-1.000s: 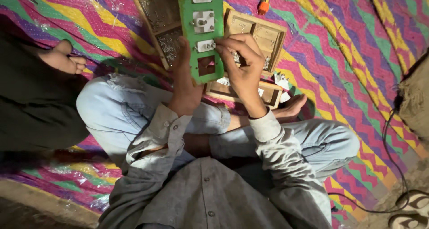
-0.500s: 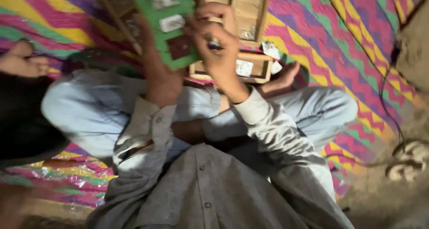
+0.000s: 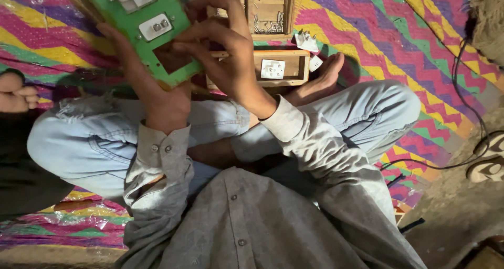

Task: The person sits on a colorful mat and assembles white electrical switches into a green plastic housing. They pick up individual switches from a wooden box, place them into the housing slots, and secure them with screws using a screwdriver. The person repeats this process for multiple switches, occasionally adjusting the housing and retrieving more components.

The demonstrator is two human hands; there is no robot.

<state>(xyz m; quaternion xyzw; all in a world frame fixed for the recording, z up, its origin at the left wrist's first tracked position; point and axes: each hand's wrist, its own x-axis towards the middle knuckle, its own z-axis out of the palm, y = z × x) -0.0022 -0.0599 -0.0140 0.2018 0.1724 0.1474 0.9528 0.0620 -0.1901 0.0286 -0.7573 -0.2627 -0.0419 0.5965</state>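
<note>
Holding a green board [image 3: 142, 33] up over the lap — left hand [image 3: 157, 98] is clamped on its lower edge from behind, fingers reaching up the back. Right hand [image 3: 226, 54] has fingers pinched together at the empty rectangular cutout [image 3: 170, 58] near the board's lower end; can't tell whether anything small sits between the fingertips. Two white switch or socket units [image 3: 153, 26] are already seated in the board above that cutout, so the board looks partly filled, with one opening left bare. Person sits cross-legged on a zigzag-striped mat [image 3: 367, 33], bare foot [image 3: 320, 82] beside the work. Containers: a small wooden box [image 3: 299, 67] just past the right hand holds one white socket piece [image 3: 273, 68]; a bigger wooden tray [image 3: 290, 9] behind it holds what look like screws or nails — too small to be sure. Loose white parts [image 3: 307, 40] lie between them on the mat.
</note>
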